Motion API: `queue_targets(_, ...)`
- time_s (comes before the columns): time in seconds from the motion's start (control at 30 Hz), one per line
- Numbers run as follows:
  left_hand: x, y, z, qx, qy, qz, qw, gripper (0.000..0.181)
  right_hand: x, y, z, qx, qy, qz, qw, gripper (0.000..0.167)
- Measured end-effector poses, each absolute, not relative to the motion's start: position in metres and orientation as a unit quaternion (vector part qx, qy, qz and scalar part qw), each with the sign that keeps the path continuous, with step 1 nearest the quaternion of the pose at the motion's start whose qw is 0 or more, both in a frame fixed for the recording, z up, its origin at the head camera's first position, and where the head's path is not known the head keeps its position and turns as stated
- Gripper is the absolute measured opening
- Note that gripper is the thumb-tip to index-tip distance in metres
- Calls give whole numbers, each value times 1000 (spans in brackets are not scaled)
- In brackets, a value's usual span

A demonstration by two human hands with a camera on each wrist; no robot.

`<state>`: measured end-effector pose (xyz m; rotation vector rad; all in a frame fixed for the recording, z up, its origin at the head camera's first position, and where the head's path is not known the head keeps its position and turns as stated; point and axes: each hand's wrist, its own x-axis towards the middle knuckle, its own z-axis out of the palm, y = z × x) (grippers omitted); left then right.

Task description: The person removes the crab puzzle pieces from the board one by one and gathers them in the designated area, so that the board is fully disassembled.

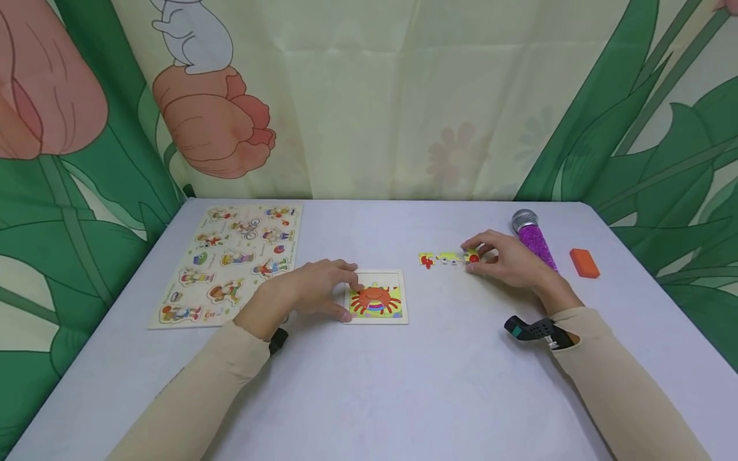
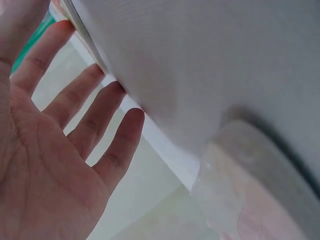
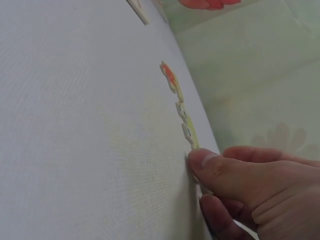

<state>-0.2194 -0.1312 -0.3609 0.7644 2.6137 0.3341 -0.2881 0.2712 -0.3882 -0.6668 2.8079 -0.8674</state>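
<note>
A small puzzle board [image 1: 405, 301] with a red crab picture lies flat near the middle of the table. My left hand [image 1: 314, 288] rests at its left side, thumb by the lower corner and index finger on the upper part. In the left wrist view the other fingers [image 2: 117, 145] are spread and fairly straight. To the board's right, several small puzzle pieces [image 1: 426, 259] form a short row, also visible in the right wrist view. With thumb and fingertips, my right hand [image 1: 507, 259] pinches the rightmost puzzle piece [image 1: 474, 256], yellow with red, partly covered by the fingers.
A large board [image 1: 221, 275] with many printed child figures lies at the left, partly behind my left wrist. Beyond my right hand are a purple glitter microphone [image 1: 536, 240] and an orange block [image 1: 585, 263]. A printed curtain [image 1: 357, 128] hangs behind the white table [image 1: 369, 397].
</note>
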Motion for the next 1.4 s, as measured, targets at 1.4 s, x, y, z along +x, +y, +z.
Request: queue_targets(1.4, -233, -125, -356, 259, 946, 87, 173, 92, -295, 274, -391, -201, 923, -307, 112, 59)
